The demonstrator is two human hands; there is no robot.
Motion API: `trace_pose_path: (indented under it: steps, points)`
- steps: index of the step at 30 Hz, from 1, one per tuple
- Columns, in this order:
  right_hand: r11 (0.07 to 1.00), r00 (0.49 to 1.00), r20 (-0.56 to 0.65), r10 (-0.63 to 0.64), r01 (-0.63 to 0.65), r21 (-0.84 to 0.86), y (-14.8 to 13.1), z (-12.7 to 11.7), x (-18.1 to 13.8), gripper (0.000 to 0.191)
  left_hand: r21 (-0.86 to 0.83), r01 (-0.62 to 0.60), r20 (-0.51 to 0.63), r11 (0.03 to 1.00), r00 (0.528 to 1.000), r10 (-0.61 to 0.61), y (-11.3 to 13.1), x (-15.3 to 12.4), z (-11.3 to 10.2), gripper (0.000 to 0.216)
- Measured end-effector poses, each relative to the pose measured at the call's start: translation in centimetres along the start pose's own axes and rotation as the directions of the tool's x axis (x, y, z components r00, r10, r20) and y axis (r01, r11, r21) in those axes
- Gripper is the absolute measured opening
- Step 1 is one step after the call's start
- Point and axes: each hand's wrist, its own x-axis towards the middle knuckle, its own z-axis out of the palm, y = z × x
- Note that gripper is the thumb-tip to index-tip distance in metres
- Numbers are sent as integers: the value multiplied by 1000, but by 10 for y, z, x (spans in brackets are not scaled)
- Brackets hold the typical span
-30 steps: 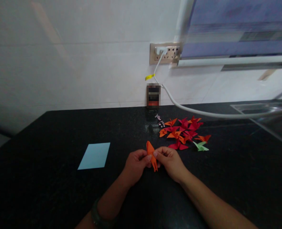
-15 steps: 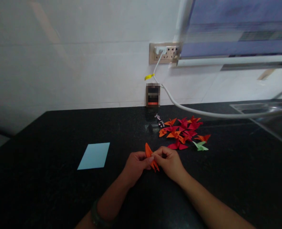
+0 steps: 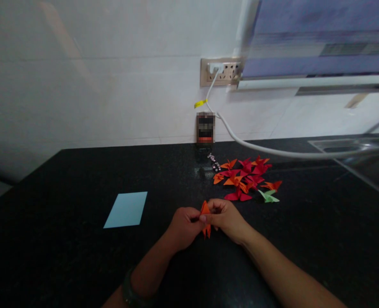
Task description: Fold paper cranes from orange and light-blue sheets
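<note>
An orange folded paper piece (image 3: 206, 208) is pinched between both hands just above the black counter. Its broad tip points away from me and two narrow points hang toward me. My left hand (image 3: 185, 226) grips its left side, thumb on top. From the right, my right hand (image 3: 228, 219) holds it with thumb and fingers closed. Beyond my right hand lies a group of red and orange paper cranes (image 3: 237, 194), with one pale green crane (image 3: 268, 196) at the near right. A light blue paper square (image 3: 127, 209) lies flat to the left of my hands.
The black counter (image 3: 64, 256) meets a white tiled wall. A dark box, blurred out (image 3: 205, 127), leans there behind a small patterned strip (image 3: 214, 162). A white cable (image 3: 260, 149) runs from a wall socket (image 3: 205, 77) toward a metal sink (image 3: 333, 147) at right.
The orange folded paper has turned more upright and come slightly toward me. Both hands have shifted a little with it, the left fingers moving nearer the right. The other papers lie unchanged.
</note>
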Motion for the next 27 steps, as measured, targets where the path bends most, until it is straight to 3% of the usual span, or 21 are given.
trace_pose_path:
  steps: [5, 11, 16, 20, 27]
  points:
    - [998, 995, -82, -59, 59, 5, 2, 3, -1, 28, -108, 52, 66, 993, 997, -45, 1, -1, 4, 23]
    - [1000, 982, -189, -21, 22, 3, 0, 5, 1, 43, -225, 92, 119, 970, 991, -66, 5, -2, 2, 22]
    - [995, 999, -27, 16, -18, -98, 3, 0, 2, 38, -391, 113, -137, 914, 974, -179, 7, 1, -1, 29]
    - [991, 992, 116, 49, -33, -132, 6, 3, -1, 34, -464, 115, -119, 878, 975, -190, 7, 0, 0, 27]
    - [991, 994, 110, 14, 1, -134, 8, 7, -3, 36, -511, 69, -153, 857, 974, -169, 8, -1, 1, 25]
